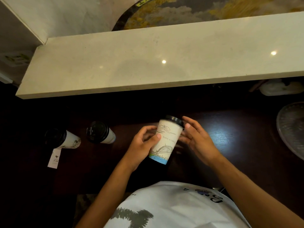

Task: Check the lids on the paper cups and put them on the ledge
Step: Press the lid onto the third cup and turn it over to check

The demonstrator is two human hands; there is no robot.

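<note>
A white paper cup point(166, 140) with a line drawing and a blue base is tilted above the dark table, capped by a black lid point(175, 120). My left hand point(143, 145) grips its side, thumb across the front. My right hand point(197, 140) hovers beside the cup with relaxed fingers, its fingertips by the lid's rim. Two more lidded paper cups stand on the table to the left: one cup point(101, 133) nearer and another cup point(61, 139) farther left. The pale stone ledge point(148, 63) runs across the view above them.
A white paper tag point(54, 157) lies under the leftmost cup. A round glass dish point(291, 127) sits at the right edge of the dark table point(230, 137). A pale lump point(278, 89) lies under the ledge at right. A white wall corner is upper left.
</note>
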